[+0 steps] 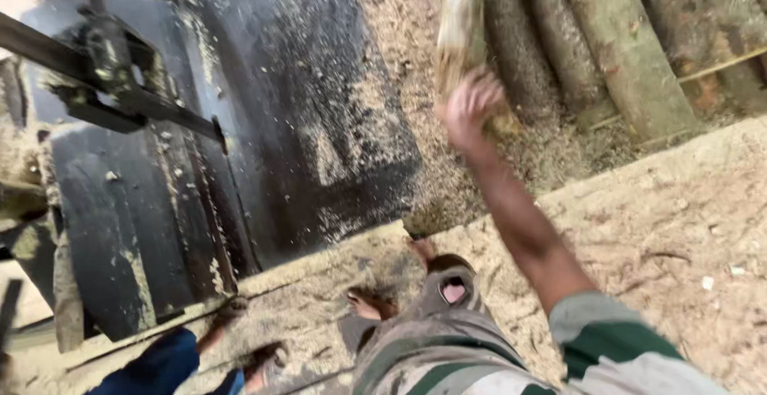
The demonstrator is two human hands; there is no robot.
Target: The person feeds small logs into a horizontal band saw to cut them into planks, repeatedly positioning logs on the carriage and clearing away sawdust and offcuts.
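Gripping log (459,19), right hand (471,107)

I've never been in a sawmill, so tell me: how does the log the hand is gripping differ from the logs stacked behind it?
The held log is paler and motion-blurred, with its frayed lower end in the right hand; the stacked logs are darker, reddish-brown and sharp. The held log stands nearly upright, off the pile; the stacked logs lean side by side, their ends on the sawdust floor. The held log looks slimmer than the stacked ones. Both are rough, round timber.
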